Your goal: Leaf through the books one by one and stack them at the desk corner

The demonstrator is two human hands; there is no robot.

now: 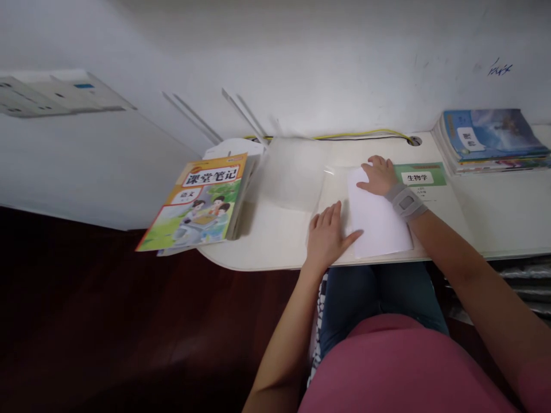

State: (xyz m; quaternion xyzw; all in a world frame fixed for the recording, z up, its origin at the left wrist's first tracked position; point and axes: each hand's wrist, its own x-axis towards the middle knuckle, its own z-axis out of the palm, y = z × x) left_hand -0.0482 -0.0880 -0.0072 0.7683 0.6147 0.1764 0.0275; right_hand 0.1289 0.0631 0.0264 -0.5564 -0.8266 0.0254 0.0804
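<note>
A white sheet of paper [376, 221] lies on the pale desk [267, 241] in front of me, over a green and white book [424, 178]. My left hand [329, 232] rests flat on the sheet's left edge with fingers stretched out. On the sheet's upper end lies my right hand [379, 175], fingers spread and pressing down, a grey band on its wrist. A clear plastic cover [297, 172] extends to the left of the sheet.
A pile of books with an orange and green cover [200, 203] hangs over the desk's left end. Another book stack [495, 140] sits at the back right. A yellow cable [361, 135] runs along the wall. Dark floor lies to the left.
</note>
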